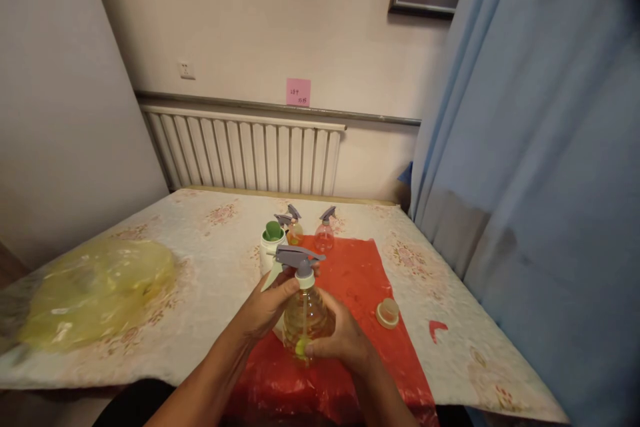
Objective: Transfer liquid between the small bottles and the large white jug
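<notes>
A clear spray bottle (pixel 305 310) with a grey spray head stands upright between my two hands over a red plastic sheet (pixel 355 273). My left hand (pixel 273 303) is closed around the bottle's neck, near the trigger. Lower down, my right hand (pixel 345 337) grips the body, its thumb beside a yellow-green spot (pixel 301 347) on the bottle. Behind my left hand is a white jar (pixel 267 253) with a green scoop (pixel 273 231) in its mouth. Farther back stand a pink spray bottle (pixel 325 235) and a yellowish spray bottle (pixel 295 232), with another grey spray head beside it.
A whitish lid (pixel 387 313) lies on the right of the red sheet, and a red scrap (pixel 437 329) beyond it. At left a yellow plastic bag (pixel 100 293) spreads over the flowered tablecloth (pixel 220 327). A blue curtain (pixel 525 180) hangs along the right side; a radiator (pixel 245 153) is behind.
</notes>
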A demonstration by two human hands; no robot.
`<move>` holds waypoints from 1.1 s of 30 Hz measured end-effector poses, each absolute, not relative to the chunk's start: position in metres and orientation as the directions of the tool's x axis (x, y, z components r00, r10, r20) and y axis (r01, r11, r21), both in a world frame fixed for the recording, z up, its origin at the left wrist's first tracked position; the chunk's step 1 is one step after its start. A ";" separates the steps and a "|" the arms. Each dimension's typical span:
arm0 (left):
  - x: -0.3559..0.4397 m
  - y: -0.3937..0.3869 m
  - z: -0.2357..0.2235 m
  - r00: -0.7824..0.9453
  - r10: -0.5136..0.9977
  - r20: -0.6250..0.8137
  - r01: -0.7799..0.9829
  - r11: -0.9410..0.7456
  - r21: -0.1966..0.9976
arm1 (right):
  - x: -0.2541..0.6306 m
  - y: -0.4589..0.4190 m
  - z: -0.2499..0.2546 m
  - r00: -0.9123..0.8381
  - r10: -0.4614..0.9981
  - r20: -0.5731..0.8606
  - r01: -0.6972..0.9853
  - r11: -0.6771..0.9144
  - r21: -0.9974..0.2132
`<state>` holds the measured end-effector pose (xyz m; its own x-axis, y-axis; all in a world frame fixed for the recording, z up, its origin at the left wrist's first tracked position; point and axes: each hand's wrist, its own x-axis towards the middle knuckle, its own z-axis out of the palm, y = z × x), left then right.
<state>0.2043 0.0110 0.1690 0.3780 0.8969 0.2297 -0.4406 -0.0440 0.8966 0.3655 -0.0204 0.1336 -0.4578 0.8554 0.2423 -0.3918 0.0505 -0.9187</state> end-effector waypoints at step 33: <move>0.194 0.002 0.141 0.389 0.918 0.076 -0.077 -0.050 0.996 | 0.408 0.002 0.109 -0.236 0.958 0.165 -0.333 0.079 -0.939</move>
